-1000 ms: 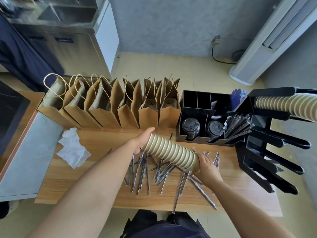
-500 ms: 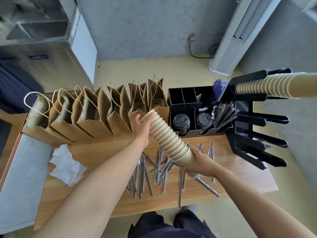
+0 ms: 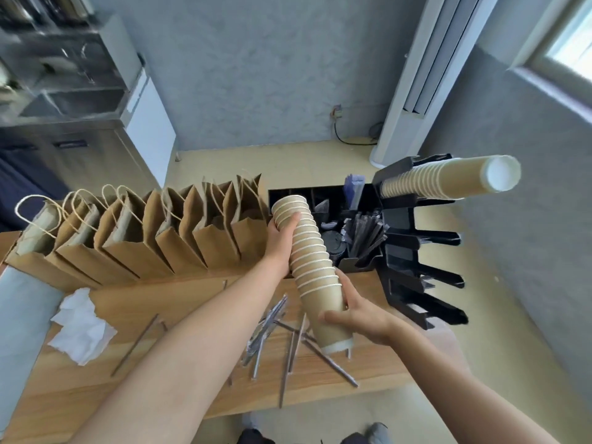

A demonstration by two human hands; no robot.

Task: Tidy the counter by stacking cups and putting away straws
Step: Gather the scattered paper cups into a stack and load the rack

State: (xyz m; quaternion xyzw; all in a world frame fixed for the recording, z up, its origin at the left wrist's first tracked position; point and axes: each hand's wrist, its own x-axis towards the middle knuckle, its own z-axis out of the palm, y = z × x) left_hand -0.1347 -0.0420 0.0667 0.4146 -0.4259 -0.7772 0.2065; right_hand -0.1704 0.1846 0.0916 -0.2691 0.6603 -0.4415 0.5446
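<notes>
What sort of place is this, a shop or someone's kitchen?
Most likely a café or takeaway drinks counter. A hand-held stack of ribbed tan paper cups, a row of brown paper carrier bags with twine handles and a black compartmented organiser of lids and wrapped straws all point that way.

Both hands hold a long tan stack of nested paper cups (image 3: 312, 267) tilted above the wooden desk (image 3: 166, 315): left hand (image 3: 279, 240) near the top, right hand (image 3: 358, 315) gripping low. Wrapped straws (image 3: 282, 334), slightly blurred, lie scattered beneath, beside a crumpled white tissue (image 3: 81, 325).
</notes>
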